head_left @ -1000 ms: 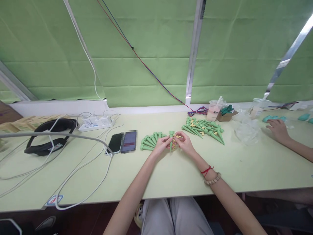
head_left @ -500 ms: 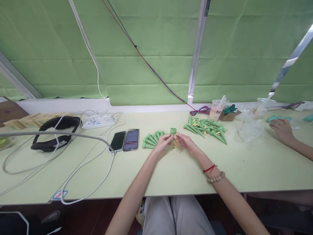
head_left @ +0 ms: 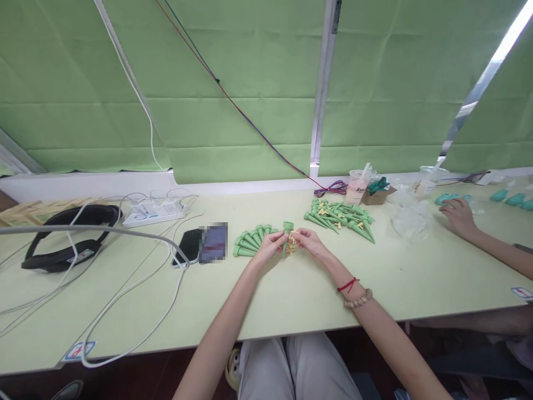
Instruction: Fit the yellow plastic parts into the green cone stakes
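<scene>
Two hands meet mid-table, left hand & right hand pinching green cone

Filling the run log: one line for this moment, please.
left hand: holds green cone upright | right hand: fingers on small yellow part at cone | table: two green cone piles

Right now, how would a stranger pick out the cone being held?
On the pale green table, between two batches of green cones, the left hand and right hand meet. The held cone is the only one upright and off the table, wide end up, with yellow bits beside it.
</scene>
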A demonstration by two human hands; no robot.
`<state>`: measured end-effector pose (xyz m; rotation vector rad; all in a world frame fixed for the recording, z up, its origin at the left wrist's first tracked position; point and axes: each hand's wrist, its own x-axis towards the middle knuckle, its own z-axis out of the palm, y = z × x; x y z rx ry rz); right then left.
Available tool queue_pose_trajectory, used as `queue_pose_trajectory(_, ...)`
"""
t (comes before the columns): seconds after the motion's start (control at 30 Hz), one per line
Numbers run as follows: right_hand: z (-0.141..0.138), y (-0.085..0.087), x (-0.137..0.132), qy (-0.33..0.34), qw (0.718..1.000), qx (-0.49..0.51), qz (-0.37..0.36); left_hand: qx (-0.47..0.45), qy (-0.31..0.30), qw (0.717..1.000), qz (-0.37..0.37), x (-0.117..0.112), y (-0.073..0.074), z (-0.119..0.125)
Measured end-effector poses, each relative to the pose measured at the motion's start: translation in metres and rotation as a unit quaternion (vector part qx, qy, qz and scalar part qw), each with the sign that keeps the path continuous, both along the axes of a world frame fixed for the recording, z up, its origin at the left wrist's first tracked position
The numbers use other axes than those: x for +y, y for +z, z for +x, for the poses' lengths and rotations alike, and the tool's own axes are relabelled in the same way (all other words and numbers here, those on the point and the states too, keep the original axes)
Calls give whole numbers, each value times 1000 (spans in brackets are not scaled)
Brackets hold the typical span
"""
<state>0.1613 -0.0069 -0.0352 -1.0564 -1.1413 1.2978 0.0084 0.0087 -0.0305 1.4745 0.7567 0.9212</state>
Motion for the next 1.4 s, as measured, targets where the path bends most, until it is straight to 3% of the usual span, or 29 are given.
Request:
queue_pose_trajectory(0.13, -1, -4, 0, -50, 988, -82, 124, 19, 12, 1000, -10, 2, -4, 1)
queue_pose_trajectory(0.3, -2, -10, 0, -100, 972, -129, 171, 23, 21, 999, -21, 3, -6, 2)
queue_pose_trajectory(0.37, -5, -11, 0, -93, 978, -107, 154, 20, 31, 999, -32, 3, -5, 2)
queue_pose_trajectory(0.53, -9, -6, 2, -17, 999, -8, 32, -12, 66, 996, -58, 2, -1, 0)
queue_pose_trajectory(0.7, -5, 1, 0, 65, 992, 68, -82, -51, 40, 994, -85, 0, 3, 0)
queue_pose_trajectory(0.87, 1, 13, -14, 171, 974, 118, -88, -54, -20, 996, -73, -1, 6, -2)
queue_pose_trajectory(1.13, 4, 7, -9, 220, 944, 190, -159, -10, -65, 997, -39, -2, 9, -6)
queue_pose_trajectory(1.33, 1, 6, -9, 187, 973, 102, -85, 26, -72, 997, 3, -3, 10, -7)
queue_pose_trajectory(1.4, 0, 8, -11, 142, 988, 47, -40, 36, -71, 997, 9, -2, 9, -8)
